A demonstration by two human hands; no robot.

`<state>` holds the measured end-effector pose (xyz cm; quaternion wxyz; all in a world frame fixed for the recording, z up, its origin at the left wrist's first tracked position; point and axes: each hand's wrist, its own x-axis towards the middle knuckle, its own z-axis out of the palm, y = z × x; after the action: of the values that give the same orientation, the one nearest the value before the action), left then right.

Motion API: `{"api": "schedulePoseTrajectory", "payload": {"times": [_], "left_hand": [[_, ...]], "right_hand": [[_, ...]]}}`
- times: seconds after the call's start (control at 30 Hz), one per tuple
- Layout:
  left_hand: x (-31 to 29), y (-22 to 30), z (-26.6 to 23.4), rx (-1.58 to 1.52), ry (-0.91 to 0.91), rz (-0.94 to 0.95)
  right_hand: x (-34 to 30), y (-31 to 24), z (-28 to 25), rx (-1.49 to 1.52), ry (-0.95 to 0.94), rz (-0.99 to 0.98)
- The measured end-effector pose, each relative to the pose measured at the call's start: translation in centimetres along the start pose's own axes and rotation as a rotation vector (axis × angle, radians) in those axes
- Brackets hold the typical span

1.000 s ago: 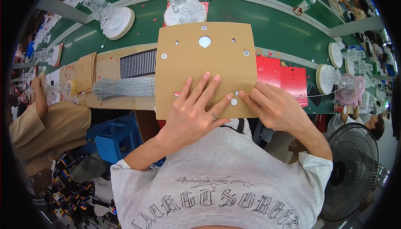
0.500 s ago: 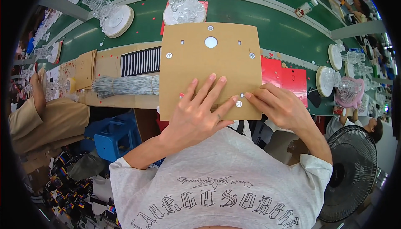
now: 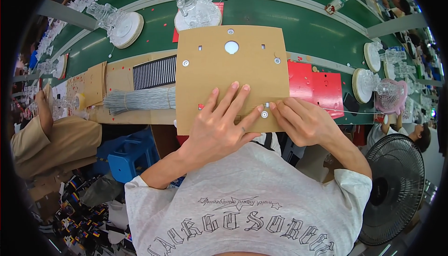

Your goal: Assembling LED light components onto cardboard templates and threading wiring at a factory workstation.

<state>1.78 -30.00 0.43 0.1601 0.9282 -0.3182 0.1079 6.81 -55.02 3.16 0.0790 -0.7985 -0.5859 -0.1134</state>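
A square brown cardboard panel (image 3: 228, 78) lies in front of me, with a round hole, small slots and several round metal-coloured fittings in it. My left hand (image 3: 221, 125) rests flat on its lower half, fingers spread. At the panel's lower right, my right hand (image 3: 305, 120) has its fingertips pinched together beside a small slot with a white bit (image 3: 267, 105) in it. What the pinch holds, if anything, is too small to make out. One round fitting (image 3: 264, 114) sits just below that slot, between my two hands.
Left of the panel lie a bundle of thin grey wires (image 3: 140, 99) and a black-and-white striped sheet (image 3: 155, 73). Red sheets (image 3: 315, 88) lie to the right. Clear figures on round white bases (image 3: 126, 31) stand on the green belt (image 3: 261, 13). A black fan (image 3: 394, 188) stands at right.
The panel and both hands have shifted slightly left. Beyond the panel, the clear figures and the bottle on the green belt have also moved left. My right hand stays pinched by the slot.
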Motion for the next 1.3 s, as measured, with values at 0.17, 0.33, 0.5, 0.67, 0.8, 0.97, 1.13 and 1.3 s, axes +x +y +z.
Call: {"api": "schedulePoseTrajectory", "payload": {"times": [0.17,0.33,0.5,0.67,0.8,0.97,1.13,1.3], "left_hand": [[0.0,-0.2,0.2,-0.032,0.063,0.024],[0.0,-0.5,0.2,-0.105,0.080,0.020],[0.3,-0.5,-0.1,-0.093,0.082,-0.010],[0.6,-0.4,0.0,-0.103,0.083,-0.007],[0.2,-0.2,-0.1,-0.114,0.054,-0.015],[0.5,0.6,0.3,-0.123,0.110,-0.042],[1.3,0.8,-0.5,-0.235,0.128,-0.110],[3.5,-0.7,-0.9,-0.230,0.132,-0.131]], "right_hand": [[-0.2,-0.4,0.1,-0.025,0.036,0.012],[-0.7,0.2,0.5,0.103,0.072,0.083],[-1.4,0.3,0.0,0.127,0.098,0.158],[-1.0,-0.2,0.6,0.048,0.038,0.112],[-1.3,0.5,-0.1,0.147,0.040,0.166],[-1.3,0.0,-0.4,0.126,0.040,0.242],[-0.8,-0.1,0.2,0.087,0.042,0.213],[-1.0,-0.2,0.3,0.090,0.068,0.231]]}}
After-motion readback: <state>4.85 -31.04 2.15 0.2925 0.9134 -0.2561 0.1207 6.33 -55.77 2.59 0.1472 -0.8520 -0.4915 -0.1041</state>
